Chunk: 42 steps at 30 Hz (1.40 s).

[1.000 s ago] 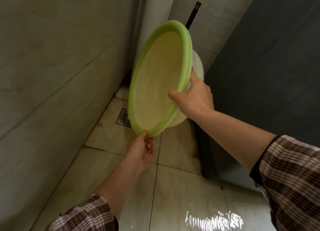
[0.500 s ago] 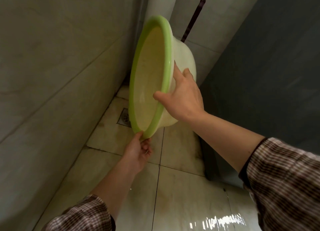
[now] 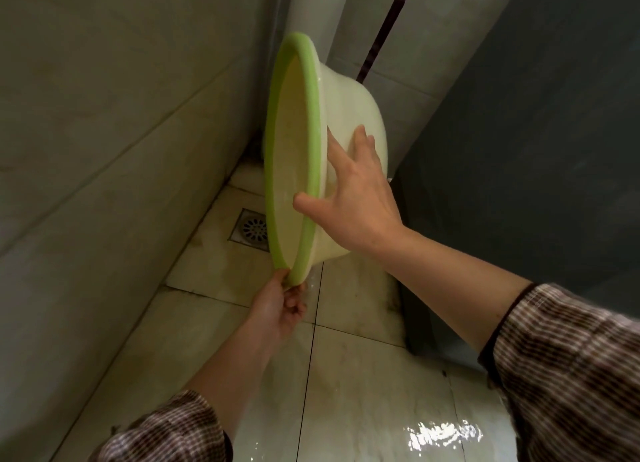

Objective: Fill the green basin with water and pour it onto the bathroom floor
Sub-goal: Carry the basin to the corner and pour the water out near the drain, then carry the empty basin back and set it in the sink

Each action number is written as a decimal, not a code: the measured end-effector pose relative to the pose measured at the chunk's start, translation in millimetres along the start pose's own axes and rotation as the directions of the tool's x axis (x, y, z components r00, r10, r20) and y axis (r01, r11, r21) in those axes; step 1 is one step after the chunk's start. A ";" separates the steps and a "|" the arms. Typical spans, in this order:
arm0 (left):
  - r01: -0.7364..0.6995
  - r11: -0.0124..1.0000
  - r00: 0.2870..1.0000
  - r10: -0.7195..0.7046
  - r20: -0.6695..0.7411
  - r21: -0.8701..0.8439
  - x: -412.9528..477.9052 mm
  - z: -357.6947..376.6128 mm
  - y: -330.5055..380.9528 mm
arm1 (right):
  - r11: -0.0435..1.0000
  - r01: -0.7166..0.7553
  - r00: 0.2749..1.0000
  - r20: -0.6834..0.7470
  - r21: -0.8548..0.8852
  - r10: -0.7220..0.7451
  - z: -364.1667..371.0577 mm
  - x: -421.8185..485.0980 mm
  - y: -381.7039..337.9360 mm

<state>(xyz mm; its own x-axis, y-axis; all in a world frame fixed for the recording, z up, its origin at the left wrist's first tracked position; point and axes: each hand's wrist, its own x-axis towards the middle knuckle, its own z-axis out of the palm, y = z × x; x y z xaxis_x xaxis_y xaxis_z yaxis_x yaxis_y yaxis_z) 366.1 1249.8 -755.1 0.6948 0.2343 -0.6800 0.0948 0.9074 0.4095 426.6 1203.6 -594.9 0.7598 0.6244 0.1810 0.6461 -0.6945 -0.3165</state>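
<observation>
**Basin on edge above the drain, pour all but done**

The green basin hangs tipped on its edge just above and right of the floor drain, with its mouth turned toward the left wall. The left grip pinches the lowest part of the rim. The right grip lies spread on the outer wall, fingers straight and thumb across the rim — released, steadying rather than clasping. Inside I see no pooled water, only a wet sheen, so the basin reads as emptied. The bathroom floor on the person's side of the drain glistens with water. To finish well, pinch the low rim firmly and let the right palm tilt the bowl — wet plastic is likely slippery.
</observation>
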 end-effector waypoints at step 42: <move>-0.057 0.954 0.814 0.215 -0.540 0.294 -336.6 103.9 130.0 | -0.130 -0.754 0.428 0.631 0.644 0.647 -269.4 -105.7 -4.9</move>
<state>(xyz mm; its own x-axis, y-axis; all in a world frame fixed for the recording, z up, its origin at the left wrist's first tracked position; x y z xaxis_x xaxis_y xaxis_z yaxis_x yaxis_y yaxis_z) 218.7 1252.7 -409.8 0.2012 0.5743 -0.7935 0.2608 0.7494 0.6086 362.4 1044.8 -361.7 0.6977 0.0438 -0.7151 -0.7030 -0.1502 -0.6951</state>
